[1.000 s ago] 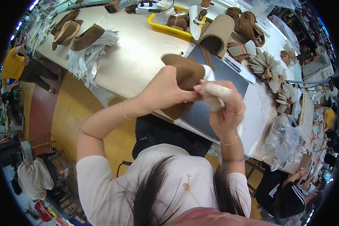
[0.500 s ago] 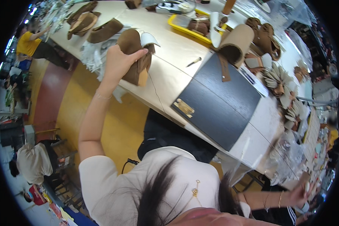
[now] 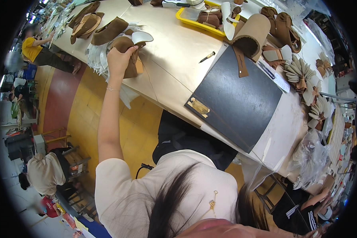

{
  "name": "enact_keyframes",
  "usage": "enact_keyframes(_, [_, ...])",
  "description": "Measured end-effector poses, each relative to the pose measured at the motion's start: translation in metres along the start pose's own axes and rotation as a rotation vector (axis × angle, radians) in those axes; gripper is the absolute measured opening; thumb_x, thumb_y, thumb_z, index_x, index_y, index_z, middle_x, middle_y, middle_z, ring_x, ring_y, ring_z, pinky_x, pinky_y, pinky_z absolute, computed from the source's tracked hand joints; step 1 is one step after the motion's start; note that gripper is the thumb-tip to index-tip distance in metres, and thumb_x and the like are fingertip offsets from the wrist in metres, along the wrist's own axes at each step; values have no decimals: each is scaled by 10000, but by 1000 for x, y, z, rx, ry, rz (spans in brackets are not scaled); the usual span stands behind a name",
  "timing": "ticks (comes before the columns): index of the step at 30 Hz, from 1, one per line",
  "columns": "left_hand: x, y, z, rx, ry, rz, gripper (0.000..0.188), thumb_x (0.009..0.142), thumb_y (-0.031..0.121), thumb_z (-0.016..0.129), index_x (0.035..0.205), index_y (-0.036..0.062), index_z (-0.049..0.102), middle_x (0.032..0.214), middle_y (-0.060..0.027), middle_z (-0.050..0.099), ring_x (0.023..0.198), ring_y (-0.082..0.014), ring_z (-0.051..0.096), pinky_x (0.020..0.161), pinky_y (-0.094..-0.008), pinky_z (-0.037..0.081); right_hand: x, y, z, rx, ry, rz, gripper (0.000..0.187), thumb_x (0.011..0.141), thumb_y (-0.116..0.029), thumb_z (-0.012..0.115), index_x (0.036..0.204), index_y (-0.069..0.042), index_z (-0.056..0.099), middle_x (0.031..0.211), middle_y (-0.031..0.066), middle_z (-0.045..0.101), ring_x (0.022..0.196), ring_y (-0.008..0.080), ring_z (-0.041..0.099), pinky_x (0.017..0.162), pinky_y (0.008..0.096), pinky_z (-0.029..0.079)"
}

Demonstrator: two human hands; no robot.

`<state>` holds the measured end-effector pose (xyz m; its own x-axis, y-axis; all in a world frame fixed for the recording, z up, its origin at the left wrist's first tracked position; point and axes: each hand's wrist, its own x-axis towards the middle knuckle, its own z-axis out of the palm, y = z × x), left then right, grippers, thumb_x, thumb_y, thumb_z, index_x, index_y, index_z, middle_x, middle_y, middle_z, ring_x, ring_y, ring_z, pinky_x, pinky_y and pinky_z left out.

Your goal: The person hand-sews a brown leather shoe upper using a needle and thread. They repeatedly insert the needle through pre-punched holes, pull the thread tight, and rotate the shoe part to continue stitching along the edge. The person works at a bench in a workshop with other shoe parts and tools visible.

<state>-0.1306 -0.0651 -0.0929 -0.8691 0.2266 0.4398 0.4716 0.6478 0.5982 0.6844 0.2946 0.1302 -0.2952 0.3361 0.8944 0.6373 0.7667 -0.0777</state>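
Note:
My left hand is closed on a brown suede shoe upper, thumb on top, at the table's left edge. A white curved piece stands out beside the thumb, and a thin thread runs from the upper down to the table edge. White sheets or liners lie under and beside it, with another curved brown piece just beyond. My right hand is at the lower right rim, mostly cut off, so its fingers cannot be made out.
A black cutting mat lies on the table, with a small pen-like tool beside it. A yellow tray, a brown roll and bundled pieces stand farther right. A co-worker sits at lower right.
My left hand has moved the upper away, toward the far left, near the white sheets. My right arm has dropped lower, toward the picture's bottom edge. The view has shifted slightly.

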Motion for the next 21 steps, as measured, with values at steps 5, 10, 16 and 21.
enact_keyframes(5, [2, -20, 8, -97, -11, -35, 395, 734, 301, 776, 818, -67, 661, 741, -206, 657, 659, -320, 625, 654, -356, 489, -15, 55, 11, 1359, 124, 817, 416, 897, -342, 590, 1120, 8, 572, 771, 74, 566, 626, 192, 516, 539, 331, 425])
enact_keyframes(10, [4, 1, 9, -225, -181, -128, 280, 773, 174, 766, 945, -32, 686, 848, -64, 697, 734, -128, 621, 686, -266, 493, -28, 93, 83, 982, 156, 1063, 388, 910, -189, 542, 1247, -2, 493, 848, 65, 574, 643, 133, 503, 599, 265, 439])
enact_keyframes(16, [-5, 88, -9, -822, -373, -418, 286, 780, 120, 729, 993, -55, 649, 871, -91, 676, 741, -159, 657, 665, -289, 556, -42, -98, 294, 1033, -335, 1056, 416, 905, -88, 536, 1308, 4, 483, 902, 23, 563, 709, 76, 525, 707, 218, 471])
enact_keyframes(21, [-44, 156, 5, -1260, -505, -633, 265, 803, 79, 668, 1025, -63, 635, 918, -118, 674, 775, -188, 669, 704, -304, 564, -49, -322, 374, 1175, -885, 549, 314, 882, -22, 516, 1183, -3, 607, 996, 83, 544, 780, 150, 665, 695, 268, 541])
